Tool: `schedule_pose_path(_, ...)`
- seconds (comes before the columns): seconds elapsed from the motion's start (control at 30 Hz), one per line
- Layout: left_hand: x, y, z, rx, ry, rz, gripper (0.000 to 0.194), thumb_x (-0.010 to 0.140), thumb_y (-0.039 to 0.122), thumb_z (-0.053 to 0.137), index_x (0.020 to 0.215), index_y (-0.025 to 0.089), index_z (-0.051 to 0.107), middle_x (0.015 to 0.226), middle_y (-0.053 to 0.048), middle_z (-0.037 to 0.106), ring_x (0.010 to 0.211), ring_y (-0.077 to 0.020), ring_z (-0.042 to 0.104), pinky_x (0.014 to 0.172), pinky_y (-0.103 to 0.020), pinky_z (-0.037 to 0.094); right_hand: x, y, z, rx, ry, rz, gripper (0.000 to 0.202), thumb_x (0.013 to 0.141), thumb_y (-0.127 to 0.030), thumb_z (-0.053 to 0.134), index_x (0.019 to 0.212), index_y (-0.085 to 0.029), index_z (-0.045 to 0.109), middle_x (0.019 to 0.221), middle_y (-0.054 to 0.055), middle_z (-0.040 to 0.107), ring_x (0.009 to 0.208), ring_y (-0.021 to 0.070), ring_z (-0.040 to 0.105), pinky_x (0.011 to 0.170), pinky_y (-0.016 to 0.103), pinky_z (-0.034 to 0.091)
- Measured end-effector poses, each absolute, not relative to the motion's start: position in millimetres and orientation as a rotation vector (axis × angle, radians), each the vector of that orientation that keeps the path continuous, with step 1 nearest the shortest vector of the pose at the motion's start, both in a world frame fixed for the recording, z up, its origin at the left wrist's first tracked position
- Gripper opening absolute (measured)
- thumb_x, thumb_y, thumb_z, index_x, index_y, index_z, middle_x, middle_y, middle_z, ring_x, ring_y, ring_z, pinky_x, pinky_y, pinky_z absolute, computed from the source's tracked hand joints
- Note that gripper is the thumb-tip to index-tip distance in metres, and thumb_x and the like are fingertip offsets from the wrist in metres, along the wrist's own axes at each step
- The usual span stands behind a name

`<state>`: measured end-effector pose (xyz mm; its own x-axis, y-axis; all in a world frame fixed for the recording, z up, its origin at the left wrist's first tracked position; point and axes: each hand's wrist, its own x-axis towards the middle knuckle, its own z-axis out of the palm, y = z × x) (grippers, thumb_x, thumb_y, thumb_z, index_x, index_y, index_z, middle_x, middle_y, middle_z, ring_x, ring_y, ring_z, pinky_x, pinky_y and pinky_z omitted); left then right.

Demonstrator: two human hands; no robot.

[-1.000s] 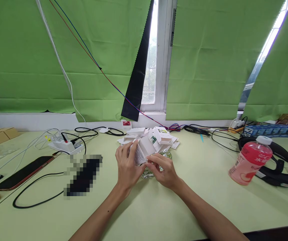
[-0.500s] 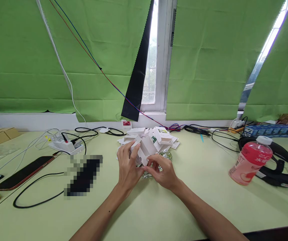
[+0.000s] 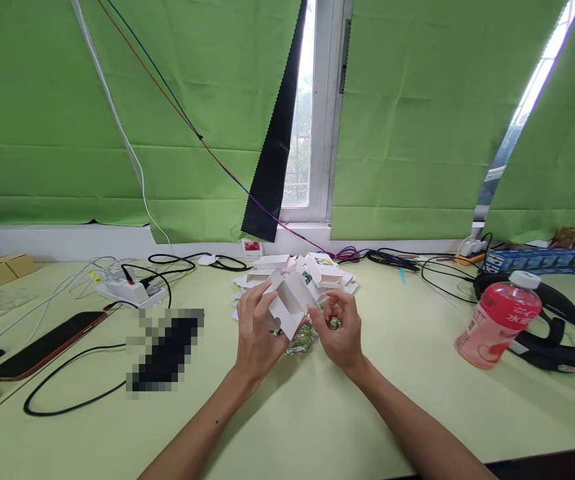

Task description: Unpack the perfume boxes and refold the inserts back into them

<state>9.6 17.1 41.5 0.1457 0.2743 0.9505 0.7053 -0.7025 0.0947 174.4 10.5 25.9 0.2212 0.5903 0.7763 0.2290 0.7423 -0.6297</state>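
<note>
A small white paper box (image 3: pixel 290 303), its near side open, is tilted up in my left hand (image 3: pixel 259 327), with the fingers along its left side and the thumb at its lower end. My right hand (image 3: pixel 340 328) is closed at the box's right edge, thumb and curled fingers around a flap there. The fingers partly hide this contact. Beneath the hands lie clear, shiny plastic packets (image 3: pixel 301 341) with green in them. Just behind is a heap of white paper boxes (image 3: pixel 327 270), several with flaps open.
On the right stand a pink drink bottle (image 3: pixel 500 320) and a black headset-like strap (image 3: pixel 562 350). To the left lie a phone (image 3: pixel 47 343), a pixelated dark object (image 3: pixel 170 353), a black cable (image 3: pixel 72 360) and a white power strip (image 3: pixel 130 288). Cables (image 3: pixel 392 259) run along the back.
My right hand has moved from the box's lower end up and right to its right edge. The box has turned slightly, showing more of its open inside.
</note>
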Motion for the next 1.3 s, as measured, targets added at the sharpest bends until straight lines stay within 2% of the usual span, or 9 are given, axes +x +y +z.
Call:
schedule_pose_path(0.13,10.4,17.5,42.1,-2.110,-0.863,-1.571,0.079,0.074,0.023,0.079,0.136,0.030,0.032,0.135,-0.016,0.051,0.124,-0.0317,0.053,0.096,-0.052,0.048,177.7,13.1,28.4,-0.796,-1.461,0.350,0.026,0.085,-0.032,0.067,0.104,-0.023,0.052,0.068,-0.007,0.041,0.049,0.0077,0.043,0.045,0.020,0.040)
schedule_pose_path(0.23,10.8,18.1,43.2,-2.148,-0.778,-1.555,0.076,0.076,0.025,0.077,0.136,0.031,0.030,0.134,-0.016,0.051,0.125,-0.0315,0.052,0.097,-0.054,0.047,180.0,14.2,30.2,-0.813,-1.575,0.276,0.013,0.088,-0.031,0.062,0.086,-0.021,0.054,0.069,-0.004,0.046,0.053,0.0090,0.043,0.048,0.022,0.039)
schedule_pose_path(0.3,11.0,18.4,44.2,-2.177,-0.735,-1.550,0.075,0.078,0.026,0.076,0.137,0.031,0.029,0.134,-0.016,0.051,0.127,-0.0308,0.052,0.100,-0.057,0.045,180.6,14.2,31.0,-0.800,-1.630,0.205,0.022,0.091,-0.029,0.057,0.072,-0.021,0.048,0.066,-0.003,0.044,0.054,0.0101,0.041,0.049,0.023,0.036)
schedule_pose_path(0.37,11.2,18.4,44.7,-2.217,-0.717,-1.543,0.076,0.080,0.026,0.075,0.138,0.033,0.027,0.136,-0.016,0.050,0.129,-0.0298,0.051,0.105,-0.061,0.041,180.5,13.6,31.7,-0.781,-1.670,0.157,0.029,0.093,-0.029,0.053,0.067,-0.022,0.044,0.063,-0.003,0.042,0.055,0.0117,0.040,0.050,0.025,0.035)
schedule_pose_path(0.53,11.7,17.7,42.6,-2.299,-0.659,-1.527,0.078,0.079,0.025,0.076,0.139,0.030,0.025,0.140,-0.018,0.046,0.134,-0.0310,0.048,0.111,-0.067,0.031,178.4,11.9,33.3,-0.713,-1.715,0.065,0.032,0.096,-0.024,0.047,0.064,-0.022,0.045,0.062,-0.001,0.043,0.057,0.0135,0.042,0.054,0.027,0.035)
schedule_pose_path(0.93,13.5,15.2,42.0,-2.352,-0.695,-1.536,0.085,0.077,0.027,0.078,0.142,0.030,0.022,0.145,-0.020,0.038,0.141,-0.0346,0.038,0.112,-0.067,0.032,176.3,12.9,29.0,-0.698,-1.678,-0.098,0.033,0.096,-0.016,0.047,0.064,-0.022,0.041,0.060,-0.002,0.039,0.056,0.0131,0.038,0.053,0.026,0.033)
schedule_pose_path(1.13,13.7,14.0,41.8,-2.360,-0.669,-1.522,0.090,0.075,0.025,0.080,0.146,0.028,0.023,0.147,-0.021,0.035,0.142,-0.0373,0.036,0.111,-0.067,0.033,179.7,16.4,25.7,-0.688,-1.662,-0.190,0.027,0.095,-0.013,0.049,0.069,-0.021,0.049,0.060,-0.004,0.036,0.054,0.0117,0.036,0.050,0.025,0.031)
schedule_pose_path(1.3,13.0,11.8,44.4,-2.326,-0.659,-1.543,0.092,0.075,0.020,0.079,0.148,0.031,0.023,0.150,-0.020,0.031,0.144,-0.0388,0.031,0.106,-0.065,0.041,181.1,12.2,29.2,-0.652,-1.610,-0.246,0.019,0.095,-0.012,0.050,0.079,-0.020,0.059,0.060,-0.002,0.044,0.055,0.0119,0.043,0.049,0.024,0.033)
